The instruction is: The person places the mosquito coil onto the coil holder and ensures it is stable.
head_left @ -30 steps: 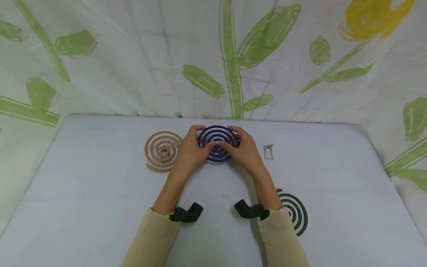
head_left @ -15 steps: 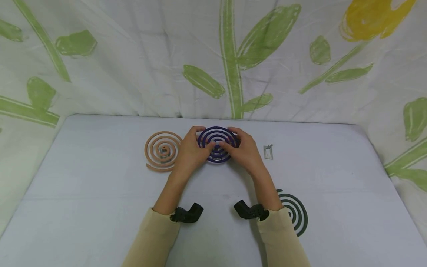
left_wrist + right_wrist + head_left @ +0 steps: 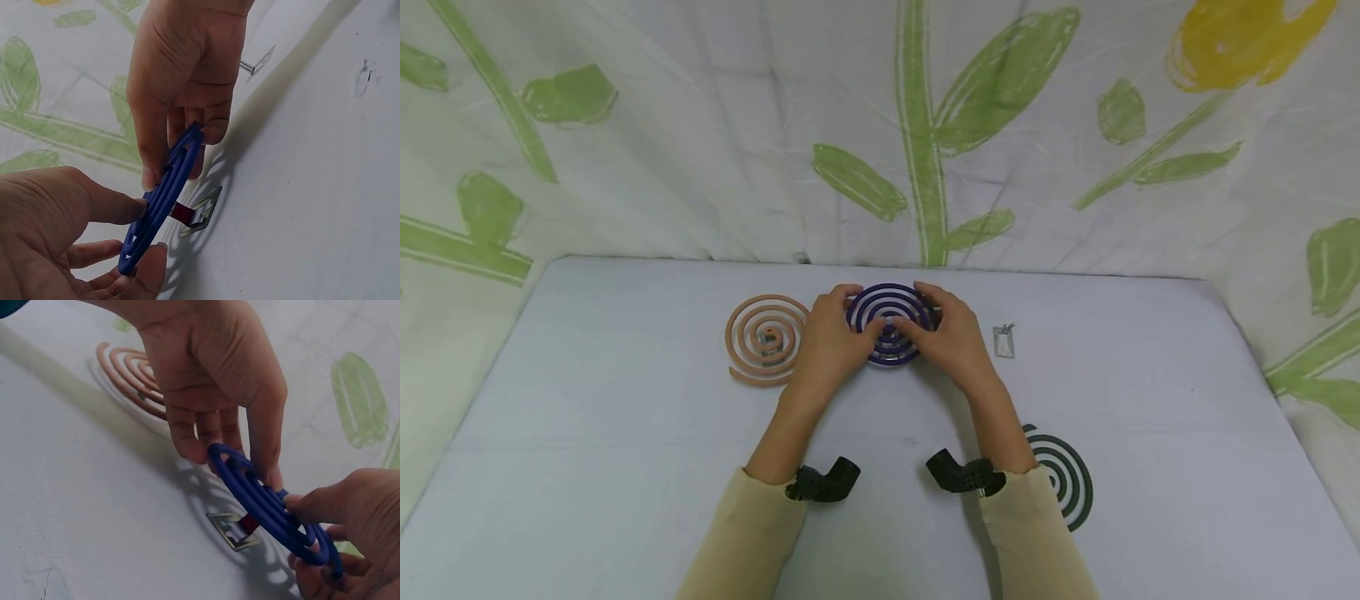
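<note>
Over a white bench (image 3: 625, 492), past beige sleeves (image 3: 741, 533), by the left hand (image 3: 826, 343) and right hand (image 3: 958, 345), both pinching with thumb and fingers, the blue coil (image 3: 272, 530) is apparently being fitted, steady centering seemingly being required. A green coil (image 3: 1087, 493) is being partly hidden by the right sleeve (image 3: 1033, 533), an orange coil (image 3: 754, 333) by the left hand. Beneath the blue coil, a metal stand (image 3: 220, 531) is being shown; rightward, a spare stand (image 3: 1004, 330).
</note>
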Motion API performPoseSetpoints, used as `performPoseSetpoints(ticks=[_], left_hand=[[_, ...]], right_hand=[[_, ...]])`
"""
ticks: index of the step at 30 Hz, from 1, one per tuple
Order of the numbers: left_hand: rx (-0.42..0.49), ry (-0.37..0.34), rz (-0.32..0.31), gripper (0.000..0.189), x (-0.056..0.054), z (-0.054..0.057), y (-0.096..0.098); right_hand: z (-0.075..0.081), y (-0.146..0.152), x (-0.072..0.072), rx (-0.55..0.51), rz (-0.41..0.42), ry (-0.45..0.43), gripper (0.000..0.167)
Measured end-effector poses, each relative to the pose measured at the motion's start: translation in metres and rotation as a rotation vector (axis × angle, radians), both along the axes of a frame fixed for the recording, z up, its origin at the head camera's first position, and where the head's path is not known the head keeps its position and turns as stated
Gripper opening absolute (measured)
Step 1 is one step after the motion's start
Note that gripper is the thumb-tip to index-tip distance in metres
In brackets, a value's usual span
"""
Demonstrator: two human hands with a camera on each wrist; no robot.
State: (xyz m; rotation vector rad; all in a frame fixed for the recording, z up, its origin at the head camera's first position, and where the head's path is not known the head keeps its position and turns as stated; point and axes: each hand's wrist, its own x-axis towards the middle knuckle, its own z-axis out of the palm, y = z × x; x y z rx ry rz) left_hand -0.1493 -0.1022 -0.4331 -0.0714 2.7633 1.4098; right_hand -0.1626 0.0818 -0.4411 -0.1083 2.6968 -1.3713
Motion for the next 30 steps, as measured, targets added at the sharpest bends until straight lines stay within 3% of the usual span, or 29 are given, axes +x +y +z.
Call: performPoseSetpoints(ticks=[7,18,30], left_hand=[[-0.019,-0.029,-0.013,0.057,0.0007,0.0013,0.0004],[-0.042,-0.006,-0.005,0.056,0.0034,0.0033,0.0005],[-0.038,-0.023,-0.008,0.057,0.0032,0.0033,0.0018]], right_hand=[[-0.0009,0.0005,-0.0007,0.024,0.003,0.006,0.066],[-0.0016,0.0002,-0.0005,0.058,0.021,0.056,0.062],[0.0001,0.0001,-0.0001,0.058,0.019,0.034,0.062]])
